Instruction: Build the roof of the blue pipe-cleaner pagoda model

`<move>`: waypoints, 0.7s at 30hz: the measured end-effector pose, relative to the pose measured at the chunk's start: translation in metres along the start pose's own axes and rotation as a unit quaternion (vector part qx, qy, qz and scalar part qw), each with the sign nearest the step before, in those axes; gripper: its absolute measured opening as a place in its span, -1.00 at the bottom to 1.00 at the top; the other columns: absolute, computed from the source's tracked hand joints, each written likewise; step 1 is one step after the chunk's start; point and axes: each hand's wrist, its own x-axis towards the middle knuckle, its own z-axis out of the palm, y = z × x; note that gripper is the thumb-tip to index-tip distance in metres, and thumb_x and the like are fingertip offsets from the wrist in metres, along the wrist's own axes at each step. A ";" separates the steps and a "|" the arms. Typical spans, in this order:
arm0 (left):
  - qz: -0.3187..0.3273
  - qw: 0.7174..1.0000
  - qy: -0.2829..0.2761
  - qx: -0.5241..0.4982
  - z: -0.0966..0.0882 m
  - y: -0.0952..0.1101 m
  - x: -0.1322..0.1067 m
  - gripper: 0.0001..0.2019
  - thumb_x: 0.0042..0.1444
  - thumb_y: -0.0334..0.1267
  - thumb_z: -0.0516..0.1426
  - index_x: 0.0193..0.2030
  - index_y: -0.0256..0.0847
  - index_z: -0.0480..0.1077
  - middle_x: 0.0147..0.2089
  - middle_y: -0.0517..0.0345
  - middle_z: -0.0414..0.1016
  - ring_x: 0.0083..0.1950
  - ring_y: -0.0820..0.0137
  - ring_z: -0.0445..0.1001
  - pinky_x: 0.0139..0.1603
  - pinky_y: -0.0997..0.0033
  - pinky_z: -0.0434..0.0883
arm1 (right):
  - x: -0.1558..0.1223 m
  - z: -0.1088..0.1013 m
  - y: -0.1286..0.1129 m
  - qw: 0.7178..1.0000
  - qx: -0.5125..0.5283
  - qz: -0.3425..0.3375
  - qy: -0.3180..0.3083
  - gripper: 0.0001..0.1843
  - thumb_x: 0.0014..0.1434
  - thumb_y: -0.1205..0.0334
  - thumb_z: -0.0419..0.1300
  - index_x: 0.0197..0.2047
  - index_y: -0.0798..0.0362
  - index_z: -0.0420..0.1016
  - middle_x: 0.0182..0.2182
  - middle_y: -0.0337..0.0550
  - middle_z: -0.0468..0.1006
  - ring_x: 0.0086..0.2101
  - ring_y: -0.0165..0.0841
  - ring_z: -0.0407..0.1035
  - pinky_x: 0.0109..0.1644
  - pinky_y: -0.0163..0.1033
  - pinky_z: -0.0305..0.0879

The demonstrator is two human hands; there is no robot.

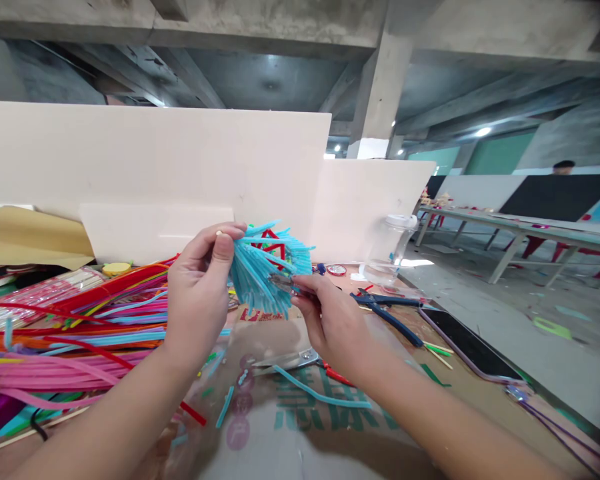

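My left hand (200,287) is closed on a light-blue pipe-cleaner craft (257,280), pinching it at its left end, where a small pale tip pokes out by the thumb. The craft is a fan of many blue stems, with red zigzag pieces and some green among them. Against its lower right side, my right hand (337,323) has its fingers closed on a small metal tool (281,281), whose kind I cannot make out. Under the hands lie scissors (295,361) with a red handle (337,375) and a loose blue pipe cleaner (323,398).
Bundles of coloured pipe cleaners (75,370) cover the left of the table. At right lie pliers (387,313) and a phone (467,343), with a clear bottle (390,250) behind. White boards (155,160) stand at the back. A person's head (563,167) shows far right.
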 end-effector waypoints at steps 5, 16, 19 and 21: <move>-0.002 1.000 0.004 -0.011 0.000 -0.001 0.001 -0.77 0.24 -0.04 0.10 -0.20 -0.13 0.45 0.01 0.10 0.52 0.09 0.27 0.46 0.09 0.25 0.44 | 0.000 0.000 0.001 1.000 0.001 -0.015 0.011 -0.77 0.30 0.41 0.05 0.01 0.07 0.30 -0.23 -0.05 0.58 -0.24 -0.28 0.50 -0.19 -0.22 0.42; -0.011 1.000 0.004 0.005 -0.002 -0.002 0.003 -0.74 0.23 0.00 0.09 -0.18 -0.12 0.45 0.01 0.11 0.52 0.06 0.27 0.48 0.02 0.29 0.47 | 0.003 -0.004 0.000 1.000 -0.009 0.015 -0.003 -0.76 0.30 0.36 0.05 0.03 0.02 0.27 -0.24 -0.07 0.58 -0.28 -0.26 0.50 -0.24 -0.18 0.42; -0.015 1.000 -0.003 0.003 -0.001 -0.003 0.002 -0.75 0.23 -0.01 0.10 -0.18 -0.11 0.46 0.01 0.11 0.53 0.06 0.27 0.48 0.05 0.26 0.46 | 0.003 -0.005 0.000 1.000 -0.018 0.006 -0.010 -0.76 0.31 0.35 0.04 0.04 0.02 0.26 -0.22 -0.05 0.58 -0.26 -0.25 0.51 -0.24 -0.17 0.42; -0.016 1.000 -0.006 0.001 -0.001 -0.004 0.002 -0.75 0.23 -0.01 0.10 -0.18 -0.11 0.47 0.01 0.11 0.53 0.07 0.26 0.47 0.08 0.24 0.45 | 0.002 -0.005 -0.001 1.000 -0.022 -0.002 -0.011 -0.77 0.31 0.35 0.03 0.04 0.03 0.26 -0.23 -0.04 0.58 -0.27 -0.25 0.50 -0.25 -0.18 0.41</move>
